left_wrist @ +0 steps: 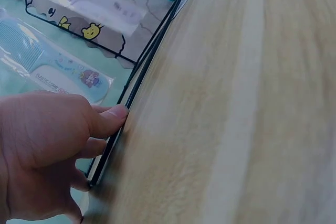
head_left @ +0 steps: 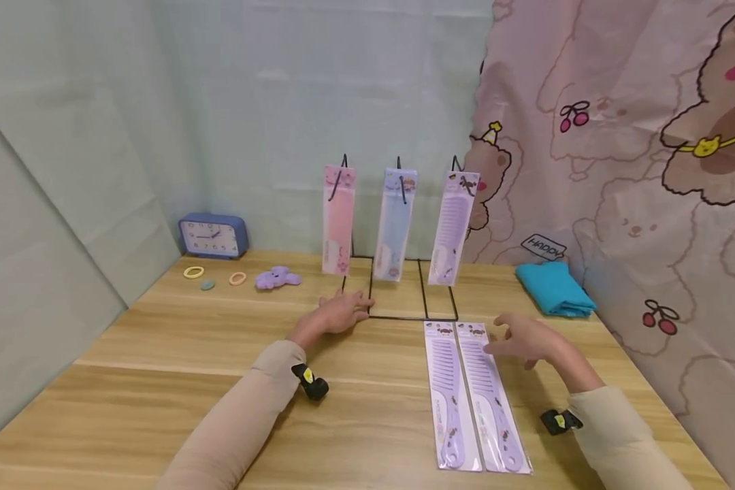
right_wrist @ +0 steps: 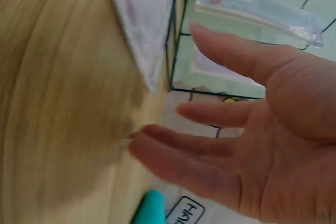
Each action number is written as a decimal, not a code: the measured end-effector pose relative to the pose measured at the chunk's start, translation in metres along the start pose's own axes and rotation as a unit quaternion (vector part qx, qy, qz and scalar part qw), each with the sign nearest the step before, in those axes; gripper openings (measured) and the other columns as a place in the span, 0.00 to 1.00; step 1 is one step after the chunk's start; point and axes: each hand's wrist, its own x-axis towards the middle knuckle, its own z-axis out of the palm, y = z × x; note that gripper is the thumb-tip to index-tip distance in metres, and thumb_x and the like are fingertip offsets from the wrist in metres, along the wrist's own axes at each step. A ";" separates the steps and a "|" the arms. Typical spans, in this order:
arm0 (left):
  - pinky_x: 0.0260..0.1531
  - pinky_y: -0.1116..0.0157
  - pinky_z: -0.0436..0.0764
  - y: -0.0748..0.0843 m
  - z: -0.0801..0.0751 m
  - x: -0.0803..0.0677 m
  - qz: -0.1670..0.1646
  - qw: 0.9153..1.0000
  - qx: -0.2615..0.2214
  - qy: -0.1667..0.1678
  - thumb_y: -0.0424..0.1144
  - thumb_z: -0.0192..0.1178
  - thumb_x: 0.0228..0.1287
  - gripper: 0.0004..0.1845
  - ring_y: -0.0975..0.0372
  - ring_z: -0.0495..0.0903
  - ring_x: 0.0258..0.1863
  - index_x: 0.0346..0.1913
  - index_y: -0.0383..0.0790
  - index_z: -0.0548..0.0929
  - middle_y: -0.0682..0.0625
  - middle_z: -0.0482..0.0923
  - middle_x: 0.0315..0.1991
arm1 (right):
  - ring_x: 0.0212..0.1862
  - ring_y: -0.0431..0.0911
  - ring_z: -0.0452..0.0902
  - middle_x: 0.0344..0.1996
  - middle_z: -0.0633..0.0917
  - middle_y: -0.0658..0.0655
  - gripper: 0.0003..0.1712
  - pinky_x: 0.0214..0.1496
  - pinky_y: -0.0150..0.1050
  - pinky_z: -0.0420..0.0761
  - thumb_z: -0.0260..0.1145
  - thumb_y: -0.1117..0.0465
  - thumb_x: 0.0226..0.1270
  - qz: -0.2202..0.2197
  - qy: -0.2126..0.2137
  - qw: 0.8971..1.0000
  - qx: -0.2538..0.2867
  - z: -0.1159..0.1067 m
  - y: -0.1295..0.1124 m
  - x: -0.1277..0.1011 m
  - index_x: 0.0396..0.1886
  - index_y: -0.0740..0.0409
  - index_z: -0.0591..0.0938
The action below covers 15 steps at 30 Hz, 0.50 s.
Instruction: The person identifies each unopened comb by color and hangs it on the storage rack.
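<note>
My left hand (head_left: 341,313) rests at the front left corner of a black wire display rack (head_left: 413,318), fingers spread. In the left wrist view its thumb (left_wrist: 116,114) touches the base wire. My right hand (head_left: 527,338) hovers beside two packaged purple combs, fingers apart and nothing in them. The left packaged comb (head_left: 447,395) and right packaged comb (head_left: 493,398) lie side by side on the table before the rack. From its hooks hang a pink packaged comb (head_left: 339,221), a blue packaged comb (head_left: 395,224) and a purple packaged comb (head_left: 454,228).
At the back left stand a blue clock (head_left: 213,235), a yellow ring (head_left: 193,272), an orange ring (head_left: 237,278), a small grey-green disc (head_left: 207,285) and a purple plush piece (head_left: 277,278). A folded teal cloth (head_left: 554,289) lies back right, by the bear-print curtain (head_left: 625,170).
</note>
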 end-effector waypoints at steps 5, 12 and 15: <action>0.62 0.25 0.44 -0.003 0.000 -0.002 0.003 1.000 -0.010 -0.005 0.48 0.51 0.78 0.24 0.33 0.44 0.74 0.73 0.52 0.70 0.41 0.55 0.77 | 0.39 0.54 0.79 0.61 0.71 0.78 0.63 0.21 0.43 0.83 0.80 0.44 0.51 0.040 -0.014 0.999 -0.022 0.005 -0.014 -0.010 0.74 0.73 0.56; 0.63 0.26 0.43 -0.002 -0.001 -0.002 0.000 1.000 -0.018 -0.006 0.49 0.50 0.79 0.25 0.33 0.42 0.75 0.74 0.53 0.69 0.42 0.54 0.78 | 0.33 0.53 0.80 0.63 0.67 0.81 0.72 0.19 0.43 0.82 0.84 0.49 0.47 0.053 0.001 0.998 -0.020 0.017 -0.030 -0.007 0.77 0.71 0.47; 0.63 0.25 0.43 -0.001 -0.002 -0.001 0.001 1.000 -0.017 -0.008 0.49 0.50 0.79 0.25 0.34 0.42 0.75 0.74 0.53 0.69 0.42 0.54 0.78 | 0.31 0.53 0.80 0.60 0.69 0.82 0.74 0.18 0.43 0.81 0.85 0.52 0.45 0.055 0.001 0.998 -0.017 0.022 -0.029 -0.005 0.77 0.72 0.44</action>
